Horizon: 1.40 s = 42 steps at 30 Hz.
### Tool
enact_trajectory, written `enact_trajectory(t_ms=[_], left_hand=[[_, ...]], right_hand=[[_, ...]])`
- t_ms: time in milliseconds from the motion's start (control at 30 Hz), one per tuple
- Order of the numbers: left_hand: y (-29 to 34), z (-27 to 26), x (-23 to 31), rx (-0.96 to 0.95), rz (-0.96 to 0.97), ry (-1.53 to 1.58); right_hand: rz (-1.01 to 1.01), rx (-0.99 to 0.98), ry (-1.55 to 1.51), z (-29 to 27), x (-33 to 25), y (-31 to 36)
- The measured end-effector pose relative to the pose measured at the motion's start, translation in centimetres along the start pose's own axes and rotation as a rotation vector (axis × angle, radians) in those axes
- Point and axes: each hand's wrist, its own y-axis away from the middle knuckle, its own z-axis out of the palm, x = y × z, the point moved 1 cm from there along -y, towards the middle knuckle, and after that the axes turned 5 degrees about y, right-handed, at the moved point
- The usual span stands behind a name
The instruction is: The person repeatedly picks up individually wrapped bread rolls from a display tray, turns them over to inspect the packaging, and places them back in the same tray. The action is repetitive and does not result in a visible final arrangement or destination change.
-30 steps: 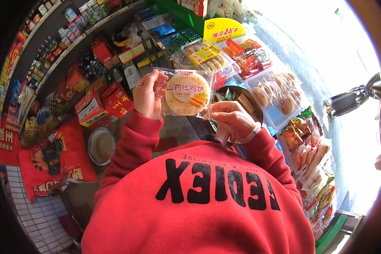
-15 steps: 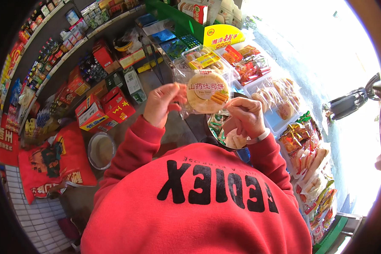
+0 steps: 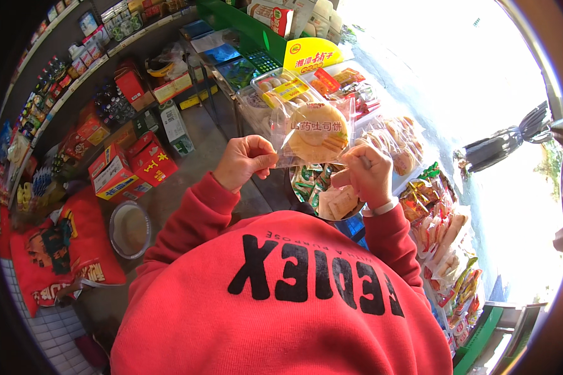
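A clear plastic packet [image 3: 319,133] with a pale round flatbread inside hangs in front of me. My left hand [image 3: 247,164] pinches its lower left corner between thumb and fingers. On the opposite side my right hand [image 3: 370,175] grips the lower right corner, fingers curled. Just beneath the packet, partly covered by my right hand, sits a round dark container [image 3: 331,201] of green-and-white and tan small packets. A lidded clear box [image 3: 286,87] of round pastries with a yellow label stands behind the flatbread packet.
Trays of bagged breads [image 3: 399,147] and snacks run down the right. Red cartons [image 3: 131,172], a plastic tub [image 3: 130,229] and a large red bag [image 3: 62,250] are on the left. Stocked shelves [image 3: 106,53] curve behind them. A yellow sign [image 3: 311,56] stands at the far side.
My left hand has slid from the packet's left edge down to its lower corner. The packet has tilted, with more glare on its film. The whole view has shifted slightly.
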Motion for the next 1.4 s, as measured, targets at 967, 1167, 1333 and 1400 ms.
enact_trajectory(t_ms=[967,1167,1333,1400], left_hand=[[-4.7,1.1,-3.3,-0.285,-0.127,0.411],[-6.3,2.1,-4.4,-0.345,-0.124,0.232],[-7.1,5.1,-5.0,-0.423,-0.166,0.102],[-7.7,5.5,-4.9,-0.548,-0.116,0.124]], right_hand=[[0.007,0.054,0.272,0.0,1.7,2.6],[0.095,0.136,0.235,-1.4,1.2,3.3],[0.136,0.078,0.371,-3.7,1.4,4.8],[0.023,0.112,0.313,-3.7,2.3,5.0]])
